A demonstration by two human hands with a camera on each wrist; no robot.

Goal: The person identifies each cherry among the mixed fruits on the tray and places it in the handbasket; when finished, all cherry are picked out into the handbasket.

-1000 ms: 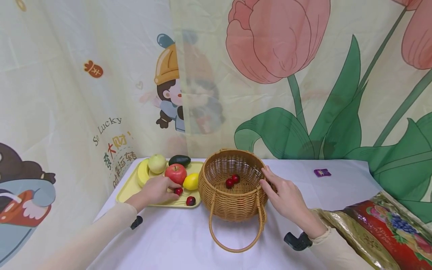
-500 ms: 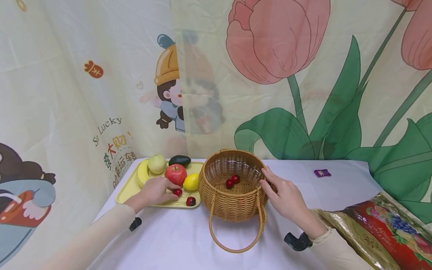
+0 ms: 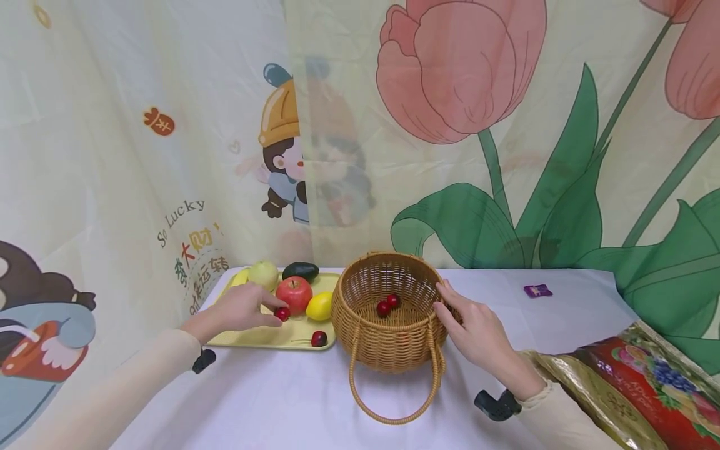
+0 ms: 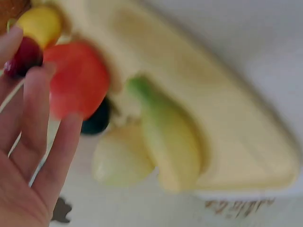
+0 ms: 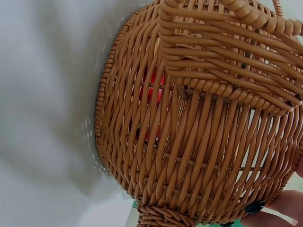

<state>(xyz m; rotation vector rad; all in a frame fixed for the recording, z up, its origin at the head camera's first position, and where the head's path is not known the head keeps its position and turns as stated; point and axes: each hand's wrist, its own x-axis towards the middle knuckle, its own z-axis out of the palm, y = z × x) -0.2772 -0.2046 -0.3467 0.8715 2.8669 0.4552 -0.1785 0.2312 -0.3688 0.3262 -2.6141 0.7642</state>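
Note:
My left hand [image 3: 244, 307] pinches a dark red cherry [image 3: 282, 314] between thumb and fingertips, over the yellow tray [image 3: 247, 339]. In the left wrist view the cherry [image 4: 24, 56] sits at the fingertips, with the other fingers spread. A second cherry [image 3: 319, 339] lies on the tray's front right, its stem pointing left. My right hand [image 3: 475, 325] touches the right rim of the wicker basket [image 3: 388, 344] with fairly straight fingers; some fingers are hidden. Two cherries [image 3: 388, 304] lie inside the basket. Red shows through the weave [image 5: 199, 137] in the right wrist view.
On the tray are a red apple [image 3: 294, 295], a lemon [image 3: 320, 307], a dark avocado-like fruit [image 3: 300, 270], a pale round fruit [image 3: 263, 275] and a banana [image 3: 240, 277]. A purple wrapped sweet [image 3: 538, 290] lies back right. A shiny printed bag [image 3: 652, 381] lies front right.
My left hand has moved left and slightly up with the cherry in its fingertips, away from the cherry still on the tray. The right hand stays at the basket rim.

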